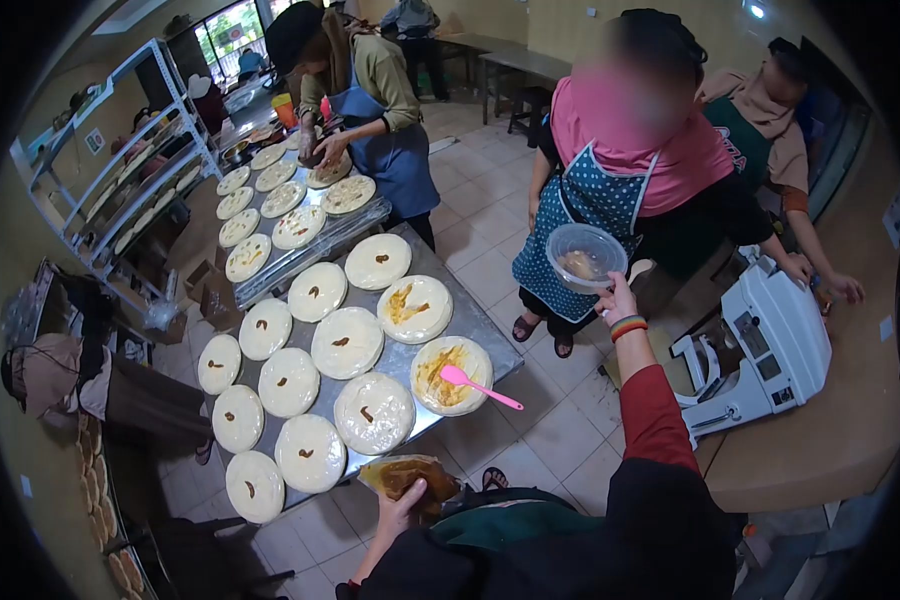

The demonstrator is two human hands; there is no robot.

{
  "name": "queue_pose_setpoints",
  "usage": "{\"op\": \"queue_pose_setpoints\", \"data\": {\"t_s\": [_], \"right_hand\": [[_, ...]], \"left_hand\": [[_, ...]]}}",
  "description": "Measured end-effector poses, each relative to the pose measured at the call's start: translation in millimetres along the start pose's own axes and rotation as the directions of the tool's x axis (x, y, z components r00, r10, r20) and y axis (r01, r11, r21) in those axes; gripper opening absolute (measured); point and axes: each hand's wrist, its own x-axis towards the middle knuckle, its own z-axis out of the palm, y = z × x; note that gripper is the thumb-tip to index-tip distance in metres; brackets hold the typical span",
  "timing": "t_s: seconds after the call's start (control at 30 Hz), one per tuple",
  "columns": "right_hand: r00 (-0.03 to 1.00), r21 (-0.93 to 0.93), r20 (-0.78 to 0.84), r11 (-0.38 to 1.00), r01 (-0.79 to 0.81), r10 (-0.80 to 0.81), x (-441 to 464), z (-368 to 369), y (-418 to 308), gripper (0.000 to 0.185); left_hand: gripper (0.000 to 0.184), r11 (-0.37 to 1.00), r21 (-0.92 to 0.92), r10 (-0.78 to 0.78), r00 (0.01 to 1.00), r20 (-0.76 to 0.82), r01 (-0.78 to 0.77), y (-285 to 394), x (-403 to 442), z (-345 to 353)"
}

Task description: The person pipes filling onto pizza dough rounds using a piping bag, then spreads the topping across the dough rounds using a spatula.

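Observation:
My right hand [618,300] is closed on the rim of a clear plastic bowl [582,256] with a little pale stuff in it, held out over the floor before a person in a dotted apron. Low in front of my body, my left hand [402,508] grips a bag [406,476] smeared with brown filling. A pink spatula [478,386] lies on a dough round [440,398] spread with orange-brown paste. Beside it, another round [414,310] bears similar paste. Several pale rounds with small brown dabs cover the metal table [492,345].
A person in a blue apron [385,170] handles topped rounds at the far table end. The person in the dotted apron [595,215] stands ahead. A white machine [770,340] is on the right-hand table [820,450]. Racks [120,200] stand left.

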Motion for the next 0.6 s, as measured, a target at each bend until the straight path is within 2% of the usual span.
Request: {"op": "queue_pose_setpoints", "data": {"t_s": [0.2, 0.47, 0.6], "right_hand": [[0.996, 0.002, 0.071, 0.999, -0.052, 0.051, 25.9, 9.3, 17.0, 0.024], [0.978, 0.048, 0.174, 0.991, -0.125, 0.115, 20.7, 29.2, 24.3, 0.018], [0.982, -0.014, 0.154, 0.994, -0.106, 0.107, 25.1, 26.4, 36.1, 0.018]], "left_hand": [[0.034, 0.998, 0.062, 0.036, 0.996, -0.082, -0.031, -7.1, 6.0, 4.2], [0.034, 0.998, 0.048, 0.044, 0.994, -0.102, -0.039, -7.1, 9.0, 12.7], [0.034, 0.998, 0.032, 0.053, 0.994, -0.091, -0.05, -10.0, 11.0, 16.0]]}}
